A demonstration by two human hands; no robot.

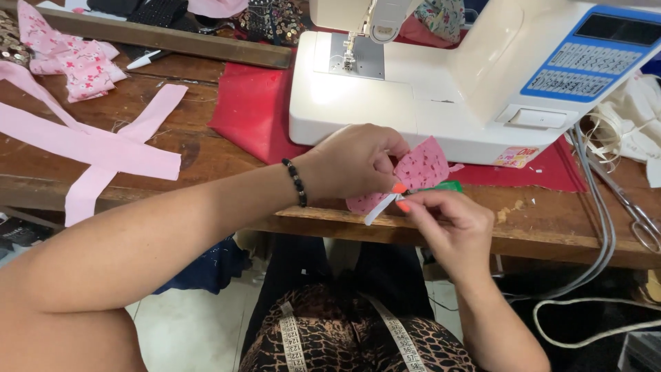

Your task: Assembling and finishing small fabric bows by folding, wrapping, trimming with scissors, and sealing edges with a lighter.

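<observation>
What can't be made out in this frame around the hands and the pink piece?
Head view only:
- Pink patterned fabric piece: left part hidden by the left hand.
- Green item: mostly behind the fabric and right hand; kind unclear.
- Scissors: handles cut off by the right edge.

The sewing machine (441, 89) is white with a blue button panel. Under it lies a red cloth (251, 110). Just in front of it, the fabric piece (416, 172) is pink with small darker red specks, beside a white strip (380, 209) and a green bit (447, 187). Left of the machine, plain pink strips (96, 145) cross brown wood; a pink flowered bow (69, 55) sits beyond.
</observation>
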